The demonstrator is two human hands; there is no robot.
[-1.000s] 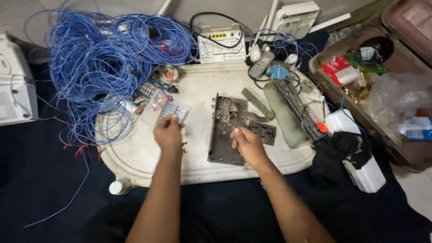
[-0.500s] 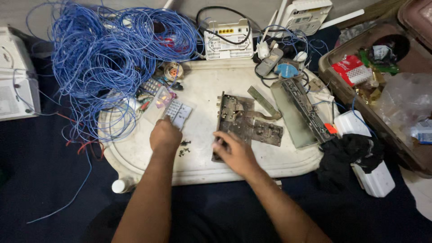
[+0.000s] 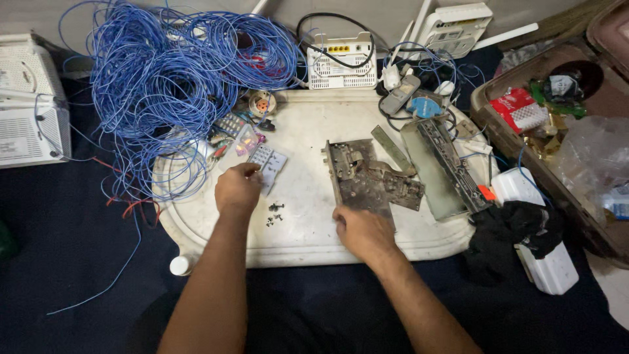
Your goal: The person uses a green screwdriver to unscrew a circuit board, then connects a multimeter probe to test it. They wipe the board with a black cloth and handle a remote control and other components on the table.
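Beside our left hand [image 3: 237, 190], whose curled fingertips pinch the edge of a small pale keypad panel [image 3: 267, 164], tiny dark screws [image 3: 275, 214] lie on the white tray [image 3: 308, 242]; our right hand [image 3: 362, 231] rests half-closed, fingers touching the near edge of the rusty metal plate [image 3: 367, 176] just ahead.

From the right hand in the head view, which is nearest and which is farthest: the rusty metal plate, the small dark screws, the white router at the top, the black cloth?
Measured from the right hand:
1. Rusty metal plate: its near edge is at the fingertips.
2. Small dark screws: on the tray, toward the left hand.
3. Black cloth: off the tray's right edge.
4. White router: beyond the tray's top edge.
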